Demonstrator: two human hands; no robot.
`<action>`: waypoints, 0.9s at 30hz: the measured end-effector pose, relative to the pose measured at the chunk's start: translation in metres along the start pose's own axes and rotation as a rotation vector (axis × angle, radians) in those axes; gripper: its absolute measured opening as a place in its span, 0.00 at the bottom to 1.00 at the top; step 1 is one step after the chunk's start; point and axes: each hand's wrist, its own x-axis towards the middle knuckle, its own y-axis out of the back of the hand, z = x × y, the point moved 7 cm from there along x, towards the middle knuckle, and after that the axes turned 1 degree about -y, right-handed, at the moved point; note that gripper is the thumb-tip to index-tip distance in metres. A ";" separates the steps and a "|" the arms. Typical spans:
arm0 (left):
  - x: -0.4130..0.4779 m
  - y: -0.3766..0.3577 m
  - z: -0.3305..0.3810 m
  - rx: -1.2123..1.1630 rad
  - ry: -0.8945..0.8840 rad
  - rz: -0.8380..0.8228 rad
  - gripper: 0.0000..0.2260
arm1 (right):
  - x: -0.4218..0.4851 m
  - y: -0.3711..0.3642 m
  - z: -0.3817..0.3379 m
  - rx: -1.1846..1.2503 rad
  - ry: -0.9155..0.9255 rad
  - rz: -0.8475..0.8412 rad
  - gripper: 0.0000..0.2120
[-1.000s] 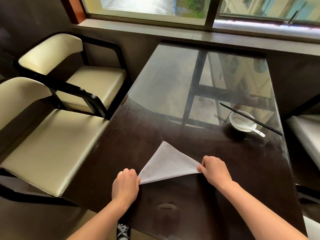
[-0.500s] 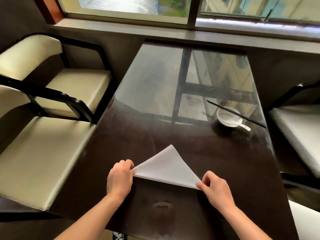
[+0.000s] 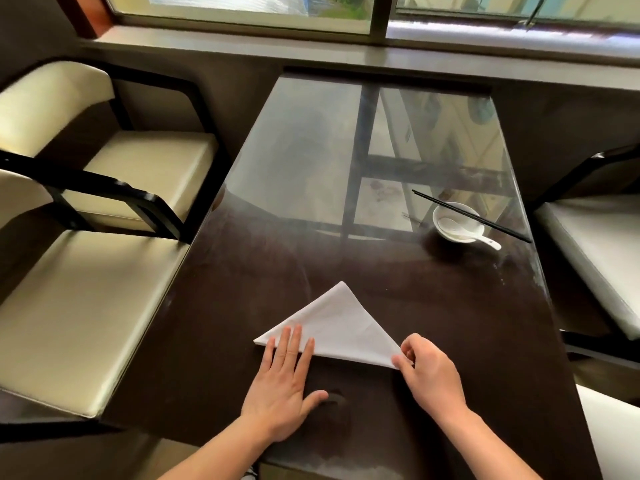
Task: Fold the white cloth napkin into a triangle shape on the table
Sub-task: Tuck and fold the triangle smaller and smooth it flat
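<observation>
The white cloth napkin (image 3: 341,325) lies flat on the dark glossy table (image 3: 450,323) as a triangle, its apex pointing away from me and its long edge toward me. My left hand (image 3: 285,382) rests flat, fingers spread, with the fingertips pressing on the napkin's left part near the long edge. My right hand (image 3: 427,370) pinches the napkin's right corner between thumb and fingers.
A white bowl (image 3: 453,226) with a white spoon stands at the right of the table, black chopsticks (image 3: 471,215) laid across it. Cream-cushioned chairs (image 3: 86,306) with black frames flank the table on both sides. A window sill runs along the far end.
The napkin has settled flat on the table. My left hand let go of the left corner and opened flat onto the cloth. My right hand still holds the right corner.
</observation>
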 end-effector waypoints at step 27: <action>0.003 -0.002 -0.001 -0.056 0.025 -0.085 0.39 | 0.050 -0.073 -0.121 -0.420 0.677 -0.137 0.46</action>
